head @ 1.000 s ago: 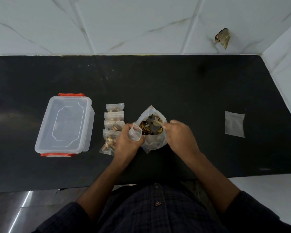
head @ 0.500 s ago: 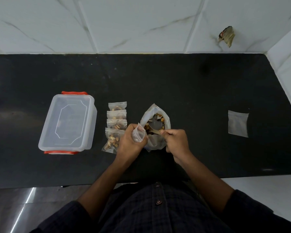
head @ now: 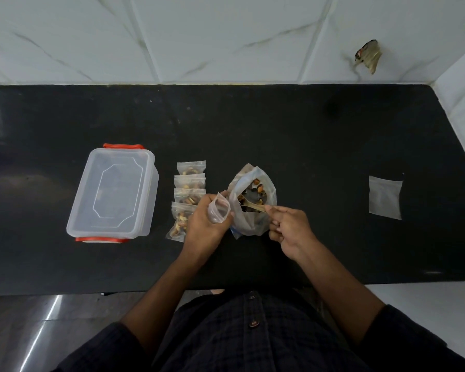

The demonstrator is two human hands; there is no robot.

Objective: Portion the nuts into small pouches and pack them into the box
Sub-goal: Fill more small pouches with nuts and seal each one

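Both hands work at the nut bag (head: 253, 210); the left hand (head: 206, 225) grips an open empty pouch (head: 220, 208) just left of it; the right hand (head: 289, 228) pinches a spoon (head: 250, 208) dipped among the nuts; four filled pouches (head: 188, 194) lie between bag and lidded box (head: 113, 191); scooping seems underway; next, the loaded spoon must reach the pouch mouth without spilling on the surface (head: 306, 146).

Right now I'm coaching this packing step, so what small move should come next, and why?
Probably lift the spoon out of the big bag and tip its nuts into the small pouch. The right hand holds the spoon's handle with the bowl down among the nuts, and the left hand holds the pouch open beside the bag, apparently empty.
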